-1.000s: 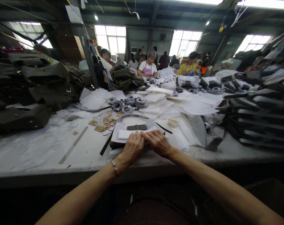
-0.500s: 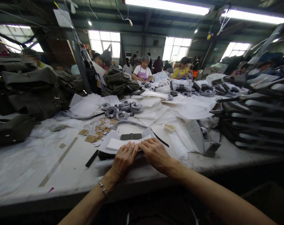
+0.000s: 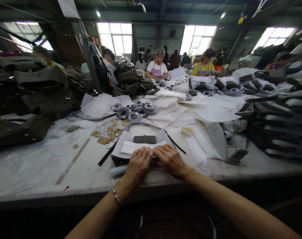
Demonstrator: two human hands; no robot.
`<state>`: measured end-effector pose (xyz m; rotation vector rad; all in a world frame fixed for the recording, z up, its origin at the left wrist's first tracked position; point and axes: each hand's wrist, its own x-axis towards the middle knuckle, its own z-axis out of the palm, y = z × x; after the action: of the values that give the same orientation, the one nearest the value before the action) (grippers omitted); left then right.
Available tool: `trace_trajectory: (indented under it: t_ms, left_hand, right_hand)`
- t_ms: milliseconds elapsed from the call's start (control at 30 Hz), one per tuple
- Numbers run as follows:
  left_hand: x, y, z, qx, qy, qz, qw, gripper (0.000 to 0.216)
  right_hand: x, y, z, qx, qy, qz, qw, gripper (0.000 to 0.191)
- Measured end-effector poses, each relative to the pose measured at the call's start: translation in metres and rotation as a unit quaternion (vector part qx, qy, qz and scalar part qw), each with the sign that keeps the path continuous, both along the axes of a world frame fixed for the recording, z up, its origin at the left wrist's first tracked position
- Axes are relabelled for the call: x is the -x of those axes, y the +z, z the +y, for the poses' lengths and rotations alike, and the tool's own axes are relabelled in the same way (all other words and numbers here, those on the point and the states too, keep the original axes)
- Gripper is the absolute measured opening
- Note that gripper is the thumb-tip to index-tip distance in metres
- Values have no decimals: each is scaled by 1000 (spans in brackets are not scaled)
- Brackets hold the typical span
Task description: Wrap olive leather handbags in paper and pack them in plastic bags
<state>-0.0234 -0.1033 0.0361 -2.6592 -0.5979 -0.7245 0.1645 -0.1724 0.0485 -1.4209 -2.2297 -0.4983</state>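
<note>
Lower centre, my left hand (image 3: 139,163) and right hand (image 3: 171,161) bend fingers over a flat white foam-like strip (image 3: 129,148), seemingly pressing; I can't tell their grip; next needs even pressure.

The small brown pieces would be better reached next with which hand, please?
Left hand, probably: the small brown pieces lie ahead and to its left, farther from the right hand.

The head view looks forward and down (table (image 3: 96,179) near).

Left hand (image 3: 140,161) and right hand (image 3: 170,160) at white strip (image 3: 131,148), dark bag (image 3: 118,161) beneath, grey coils (image 3: 123,113) beyond
</note>
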Motion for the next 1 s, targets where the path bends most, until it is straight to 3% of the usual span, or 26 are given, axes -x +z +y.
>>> trace_trajectory:
  t_ms: [167, 367, 500, 667, 833, 1000]
  left_hand:
    - [-1, 9, 4, 30, 2, 32, 999, 35]
    - [0, -7, 3, 2, -1, 9, 1000, 32]
    - [1, -9, -8, -37, 26, 38, 998, 39]
    - [-5, -2, -17, -67, 67, 151, 984, 46]
    - [-5, 6, -9, -61, 29, 158, 985, 43]
    - [-4, 37, 6, 7, -18, 113, 993, 39]
  right_hand:
    - [-5, -2, 0, -30, 11, -33, 999, 31]
    - [-10, -3, -1, -9, 38, -47, 998, 30]
    - [-9, -8, -3, -42, 35, -26, 998, 30]
    - [-6, -14, -4, -44, 9, -12, 999, 29]
    - [-1, -10, -7, -25, -6, -18, 1000, 31]
    - [0, 4, -12, -21, -45, -62, 997, 60]
